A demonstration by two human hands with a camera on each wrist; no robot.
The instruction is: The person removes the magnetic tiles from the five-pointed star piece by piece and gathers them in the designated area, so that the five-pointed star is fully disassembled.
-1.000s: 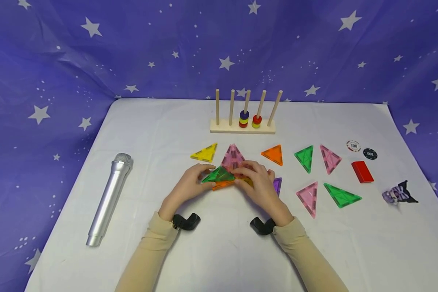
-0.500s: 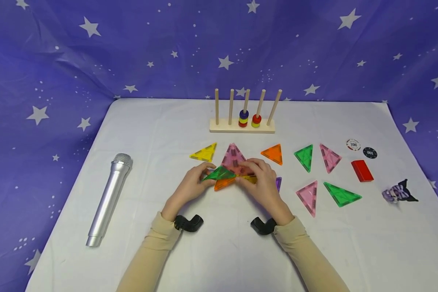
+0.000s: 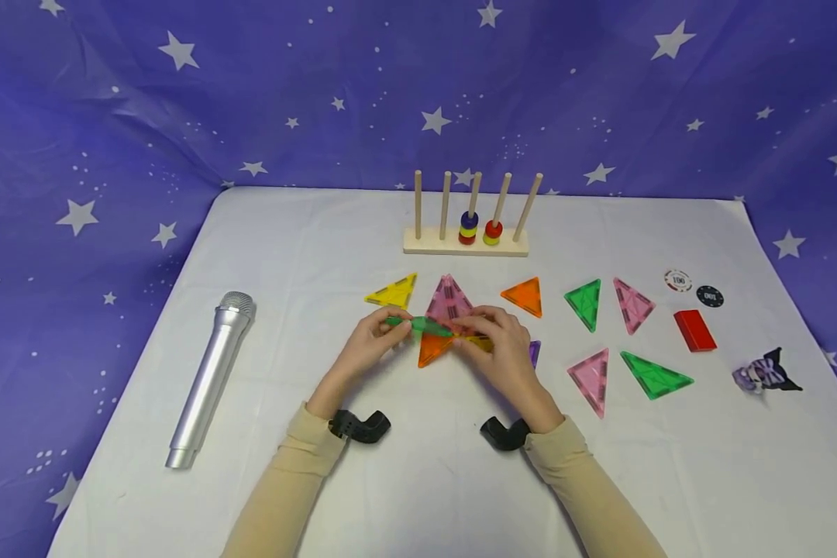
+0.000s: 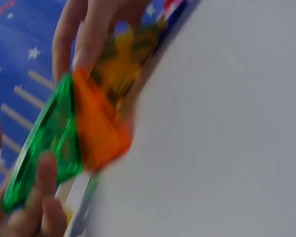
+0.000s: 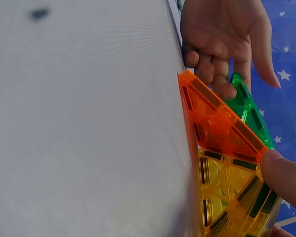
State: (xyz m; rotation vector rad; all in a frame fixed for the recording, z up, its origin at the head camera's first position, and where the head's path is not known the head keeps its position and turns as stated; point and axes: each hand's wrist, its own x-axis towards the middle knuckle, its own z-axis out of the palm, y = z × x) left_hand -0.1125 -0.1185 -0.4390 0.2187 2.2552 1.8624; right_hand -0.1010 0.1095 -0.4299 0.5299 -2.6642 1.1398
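Note:
My left hand [image 3: 368,342] pinches the outer end of a green triangular magnetic tile [image 3: 432,326], raised at a slant in the left wrist view. An orange triangular tile [image 5: 214,118] meets its inner edge, and a yellow tile [image 5: 227,182] adjoins the orange one. Behind them in the head view, pink tiles [image 3: 448,301] rise to a point, part of the same built shape. My right hand [image 3: 497,347] grips this shape, its thumb at the corner where green, orange and yellow come together. A purple tile [image 3: 535,353] shows partly beyond the right hand.
Loose triangular tiles lie around: a yellow one [image 3: 394,292], an orange one [image 3: 525,296], several green and pink ones [image 3: 591,380] rightward. Behind stands a wooden peg rack [image 3: 466,242] with rings. A silver microphone [image 3: 211,380] lies left; chips [image 3: 678,280], a red block [image 3: 694,330] and a figurine [image 3: 763,372] lie right.
The left hand has tilted the green tile, which now appears nearly edge-on in the head view, so more of the orange tile shows below it. The right hand has stayed nearly in place.

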